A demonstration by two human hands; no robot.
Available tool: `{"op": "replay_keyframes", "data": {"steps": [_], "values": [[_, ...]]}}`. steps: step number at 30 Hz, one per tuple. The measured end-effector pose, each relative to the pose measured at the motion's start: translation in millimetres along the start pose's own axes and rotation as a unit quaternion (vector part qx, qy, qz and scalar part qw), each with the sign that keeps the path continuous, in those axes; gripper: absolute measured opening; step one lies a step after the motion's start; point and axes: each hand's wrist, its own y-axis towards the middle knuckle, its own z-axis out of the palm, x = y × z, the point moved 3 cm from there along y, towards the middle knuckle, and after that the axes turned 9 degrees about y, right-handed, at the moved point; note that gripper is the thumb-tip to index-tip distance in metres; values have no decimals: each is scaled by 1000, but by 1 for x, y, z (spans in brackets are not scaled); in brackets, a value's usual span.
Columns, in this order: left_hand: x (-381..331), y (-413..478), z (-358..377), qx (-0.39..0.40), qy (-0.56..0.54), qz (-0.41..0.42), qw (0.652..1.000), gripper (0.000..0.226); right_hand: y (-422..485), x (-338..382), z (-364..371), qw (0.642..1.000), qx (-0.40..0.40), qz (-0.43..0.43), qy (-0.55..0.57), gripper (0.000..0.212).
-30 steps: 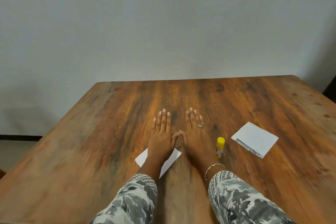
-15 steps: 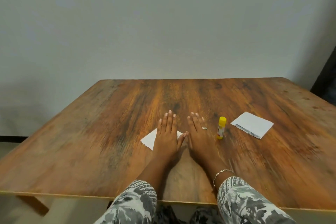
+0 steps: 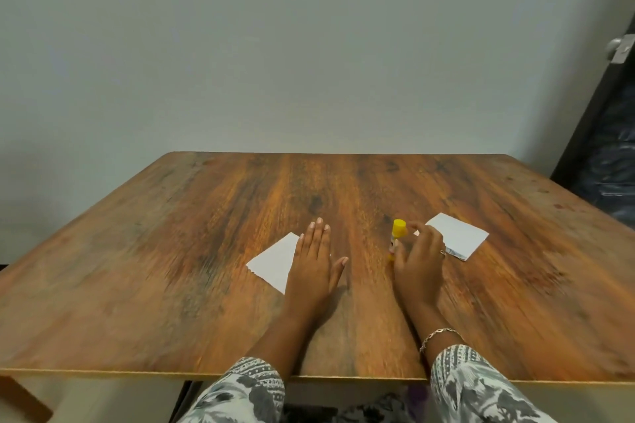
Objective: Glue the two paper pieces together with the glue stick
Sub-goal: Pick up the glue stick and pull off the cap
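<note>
Head view of a wooden worktop (image 3: 165, 271) at the outset of a gluing task. The left hand (image 3: 314, 261) lies flat, its fingers (image 3: 318, 233) straight and pressed together with the thumb spread aside. It rests on the near edge of the left paper piece (image 3: 273, 259), probably to pin the sheet against sliding. The right hand (image 3: 417, 259) is curved beside the glue stick (image 3: 397, 237), which stands upright with its yellow cap on. Its fingers (image 3: 414, 226) are bent toward the tube, the thumb close to the base. Whether they actually pinch it cannot be told. The right paper piece (image 3: 458, 237) lies just beyond this hand, well apart from the left one, so the sheets are not yet joined. The only container is the capped tube; its glue is hidden.
</note>
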Motion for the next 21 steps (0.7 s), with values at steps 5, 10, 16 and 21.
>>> {"op": "replay_keyframes", "data": {"steps": [5,10,16,21], "values": [[1,-2,4,-9,-20,-4,1000,60,9,-13,16,989,119,81,27,49],[-2,-4,-1,-26,-23,14,999,52,13,-18,23,986,148,81,-15,20],[-1,-6,-6,-28,-42,25,998,54,-10,15,30,967,215,30,132,19],[1,-9,-11,-2,-101,45,994,53,-34,38,43,916,305,39,258,14]]}}
